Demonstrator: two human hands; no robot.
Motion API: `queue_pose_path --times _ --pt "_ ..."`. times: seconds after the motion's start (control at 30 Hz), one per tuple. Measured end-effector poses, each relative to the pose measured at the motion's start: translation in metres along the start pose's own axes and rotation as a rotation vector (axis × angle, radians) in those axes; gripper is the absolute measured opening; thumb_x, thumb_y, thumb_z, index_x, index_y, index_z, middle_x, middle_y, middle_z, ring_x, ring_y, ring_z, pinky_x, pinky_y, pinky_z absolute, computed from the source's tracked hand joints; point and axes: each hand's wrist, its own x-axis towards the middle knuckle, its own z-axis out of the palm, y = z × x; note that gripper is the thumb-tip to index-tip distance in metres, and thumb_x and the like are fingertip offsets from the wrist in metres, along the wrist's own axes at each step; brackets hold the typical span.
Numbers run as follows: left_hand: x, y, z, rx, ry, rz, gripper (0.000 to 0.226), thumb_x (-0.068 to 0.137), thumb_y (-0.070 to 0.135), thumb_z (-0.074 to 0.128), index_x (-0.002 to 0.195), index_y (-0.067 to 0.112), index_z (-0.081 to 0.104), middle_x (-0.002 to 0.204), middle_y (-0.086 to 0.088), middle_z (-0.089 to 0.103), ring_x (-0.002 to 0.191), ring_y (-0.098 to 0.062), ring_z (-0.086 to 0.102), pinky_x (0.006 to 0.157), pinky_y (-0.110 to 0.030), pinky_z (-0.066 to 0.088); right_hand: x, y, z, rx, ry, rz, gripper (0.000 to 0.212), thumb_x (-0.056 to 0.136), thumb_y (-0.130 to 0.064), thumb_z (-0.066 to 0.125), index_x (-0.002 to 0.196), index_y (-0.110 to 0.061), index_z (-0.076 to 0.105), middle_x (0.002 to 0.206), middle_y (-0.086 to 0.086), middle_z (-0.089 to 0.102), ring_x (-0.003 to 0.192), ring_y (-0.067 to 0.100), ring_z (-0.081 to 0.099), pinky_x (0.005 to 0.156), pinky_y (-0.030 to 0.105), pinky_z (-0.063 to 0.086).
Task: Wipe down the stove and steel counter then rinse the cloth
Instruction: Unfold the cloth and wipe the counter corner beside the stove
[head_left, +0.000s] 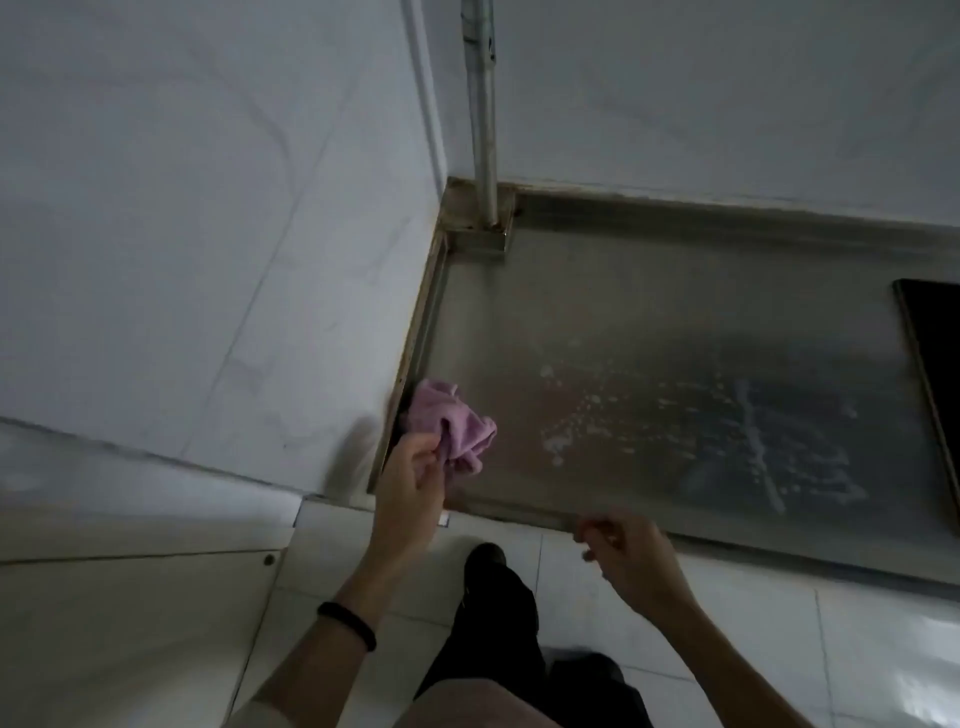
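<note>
Dim, soft-focus wide-angle view with bowed edges; glare on floor tiles (924, 691), right hand (631, 553) motion-blurred.

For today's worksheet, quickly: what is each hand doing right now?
Left hand: holds the cloth.
Right hand: blurred, fingers curled; cannot tell.

It was a kitchen: a steel counter (649, 322) sat fitted into a corner of white tiled walls (208, 208). A black glass stove (935, 332) was set into its top, and a pipe (483, 130) ran down the corner.
</note>
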Motion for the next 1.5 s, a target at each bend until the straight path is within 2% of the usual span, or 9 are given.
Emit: queue_pose_path --times 0.17,0.37,0.47,0.6,0.73,0.87,1.07,1.27,1.5 --pt "0.051 0.004 0.008 0.054 -0.038 0.013 0.015 0.100 0.000 0.059 0.113 0.006 0.063 0.120 -0.004 0.064 0.107 -0.018 0.066 0.092 -0.027 0.057 0.061 -0.066 0.046 0.048 0.039 -0.098 0.015 0.096 -0.015 0.066 0.101 -0.024 0.076 0.087 -0.018 0.073 0.073 -0.007 0.067 0.065 0.007 0.048" --pt "0.072 -0.012 0.008 0.116 -0.033 -0.100 0.039 0.096 -0.002 0.063 0.133 0.001 0.054 0.129 -0.010 0.059 0.112 -0.017 0.058 0.094 -0.011 0.049 0.091 -0.087 0.084 0.026 0.044 0.062 0.017 0.096 -0.026 0.063 0.083 -0.023 0.074 0.081 -0.004 0.071 0.080 0.020 0.067 0.076 0.034 0.053" --pt "0.073 -0.018 0.010 0.108 -0.070 -0.190 0.056 0.089 -0.007 0.064 0.141 0.000 0.046 0.135 -0.017 0.056 0.123 -0.028 0.059 0.108 -0.042 0.051 0.092 -0.091 0.097 0.051 0.006 0.152 0.030 0.092 -0.037 0.067 0.072 -0.016 0.072 0.073 0.005 0.070 0.076 0.028 0.063 0.071 0.035 0.049" --pt "0.076 -0.024 0.013 0.122 -0.072 -0.204 0.062 0.083 -0.009 0.066 0.140 0.001 0.046 0.133 -0.017 0.057 0.122 -0.030 0.060 0.108 -0.050 0.051 0.096 -0.094 0.112 0.123 -0.034 0.273 0.033 0.082 -0.045 0.074 0.094 -0.015 0.079 0.096 0.012 0.076 0.098 0.032 0.071 0.085 0.040 0.058" --pt "0.078 -0.029 0.017 0.117 -0.045 -0.218 0.061 0.081 -0.010 0.066 0.139 0.000 0.046 0.133 -0.014 0.056 0.120 -0.025 0.057 0.106 -0.036 0.048 0.100 -0.094 0.119 0.216 -0.014 0.333 0.022 0.077 -0.036 0.081 0.074 -0.015 0.076 0.074 0.003 0.070 0.085 0.025 0.070 0.067 0.029 0.047" --pt "0.082 -0.036 0.021 0.106 -0.046 -0.253 0.056 0.081 -0.005 0.070 0.132 0.002 0.047 0.123 -0.008 0.057 0.109 -0.021 0.058 0.078 -0.008 0.044 0.098 -0.095 0.108 0.317 0.045 0.252 0.027 0.080 -0.025 0.075 0.059 -0.016 0.060 0.051 -0.010 0.050 0.059 0.011 0.048 0.058 0.029 0.038" --pt "0.076 -0.033 0.033 0.339 -0.046 -0.326 0.060 0.092 0.027 0.072 0.137 0.002 0.042 0.128 -0.021 0.062 0.117 -0.043 0.061 0.094 -0.051 0.052 0.086 -0.088 0.068 0.645 0.188 0.091 0.019 0.095 -0.025 0.066 0.079 -0.015 0.066 0.072 -0.003 0.061 0.070 0.010 0.054 0.066 0.030 0.046" --pt "0.080 -0.018 0.049 -0.046 -0.025 -0.317 0.039 0.084 0.005 0.080 0.103 0.021 0.050 0.092 0.000 0.068 0.070 0.002 0.067 0.059 -0.012 0.050 0.080 -0.082 0.027 0.678 0.149 0.007 0.018 0.091 -0.027 0.068 0.079 -0.015 0.065 0.069 -0.012 0.058 0.066 0.002 0.052 0.062 0.019 0.044" --pt "0.091 -0.009 0.050 -0.286 -0.023 -0.320 0.047 0.087 -0.003 0.076 0.118 0.023 0.054 0.102 -0.002 0.068 0.087 -0.013 0.069 0.069 -0.019 0.055 0.083 -0.072 -0.012 0.821 0.212 -0.032 0.017 0.097 -0.005 0.060 0.081 0.000 0.062 0.067 -0.002 0.057 0.063 0.004 0.052 0.059 0.018 0.047"
